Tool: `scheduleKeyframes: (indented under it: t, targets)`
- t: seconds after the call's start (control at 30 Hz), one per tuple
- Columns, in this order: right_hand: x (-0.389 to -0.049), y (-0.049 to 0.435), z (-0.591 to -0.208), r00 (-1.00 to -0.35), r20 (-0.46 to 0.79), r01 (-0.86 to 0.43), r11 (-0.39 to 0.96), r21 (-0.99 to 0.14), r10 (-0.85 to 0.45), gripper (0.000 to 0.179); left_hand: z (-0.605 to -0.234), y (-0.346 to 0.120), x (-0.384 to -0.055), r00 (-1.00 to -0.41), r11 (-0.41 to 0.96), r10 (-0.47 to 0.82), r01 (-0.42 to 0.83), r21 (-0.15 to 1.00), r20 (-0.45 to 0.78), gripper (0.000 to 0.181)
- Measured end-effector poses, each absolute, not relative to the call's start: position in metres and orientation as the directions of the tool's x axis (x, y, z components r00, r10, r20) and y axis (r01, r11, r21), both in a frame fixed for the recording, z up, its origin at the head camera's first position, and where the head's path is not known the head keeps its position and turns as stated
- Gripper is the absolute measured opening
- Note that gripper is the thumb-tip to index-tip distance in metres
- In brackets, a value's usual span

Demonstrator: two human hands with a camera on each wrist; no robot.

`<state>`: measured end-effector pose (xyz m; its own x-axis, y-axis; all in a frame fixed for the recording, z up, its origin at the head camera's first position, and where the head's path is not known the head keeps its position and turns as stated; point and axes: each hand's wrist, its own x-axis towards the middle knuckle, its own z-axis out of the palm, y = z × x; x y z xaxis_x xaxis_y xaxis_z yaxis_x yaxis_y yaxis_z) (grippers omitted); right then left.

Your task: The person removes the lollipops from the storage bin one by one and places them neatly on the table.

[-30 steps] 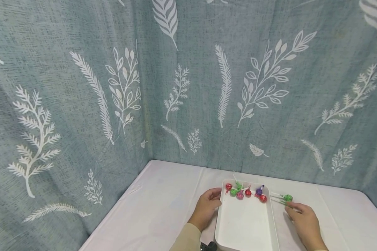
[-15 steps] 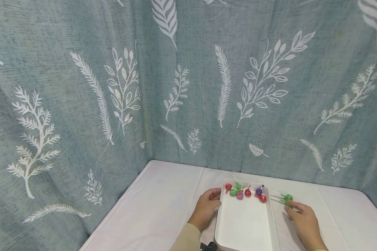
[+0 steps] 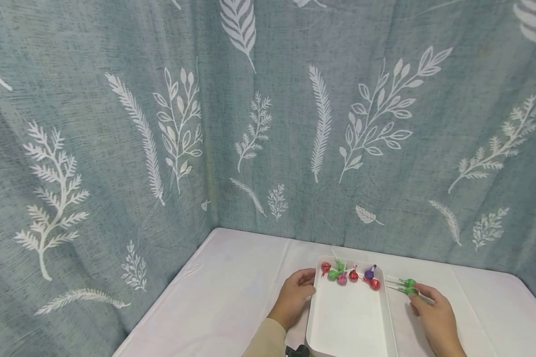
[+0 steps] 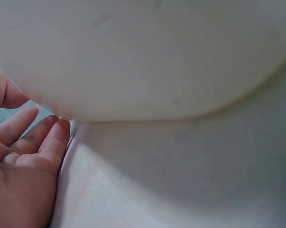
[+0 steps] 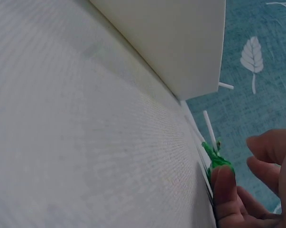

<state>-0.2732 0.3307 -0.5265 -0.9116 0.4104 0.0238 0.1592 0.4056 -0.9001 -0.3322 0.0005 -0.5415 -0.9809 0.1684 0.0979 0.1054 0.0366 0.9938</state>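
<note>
A white rectangular tray point(image 3: 350, 322) lies on the table, with several wrapped lollipops along its far end, among them a purple one point(image 3: 369, 272) and a pink one point(image 3: 342, 279). My left hand point(image 3: 292, 297) touches the tray's outer left side. In the left wrist view its loosely bent fingers point(image 4: 55, 142) lie against the tray wall point(image 4: 133, 90). Right of the tray lie green lollipops, sticks toward it. My right hand point(image 3: 433, 310) has its fingertips at the nearer green lollipop point(image 3: 411, 290); the right wrist view shows one fingertip overlapping it, others standing apart.
The tray stands on a white-covered table point(image 3: 232, 277). Another green lollipop point(image 3: 410, 282) lies just behind the nearer one. A leaf-patterned curtain point(image 3: 286, 124) rises behind the table and on the left. A small black object point(image 3: 297, 351) shows by the left sleeve.
My right hand has drawn slightly to the right, and more of the nearer green lollipop's head shows. The left hand and the tray keep their places.
</note>
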Motion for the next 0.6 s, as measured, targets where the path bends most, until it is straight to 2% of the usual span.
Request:
scheduleKeyframes:
  t: [0.23,0.6]
  targets:
    - [-0.274,0.330,-0.525,-0.900,-0.012,0.171,0.328,-0.929,0.436,0.055,-0.543,0.001,-0.333,-0.980,0.050,0.169,0.111,0.993,0.101,0.056]
    - [-0.276,0.329,-0.512,-0.889,0.017,0.152,0.329,-0.932,0.458,0.055,-0.541,0.003,-0.334,-0.981,0.038,0.164,0.113,0.993,0.105,0.055]
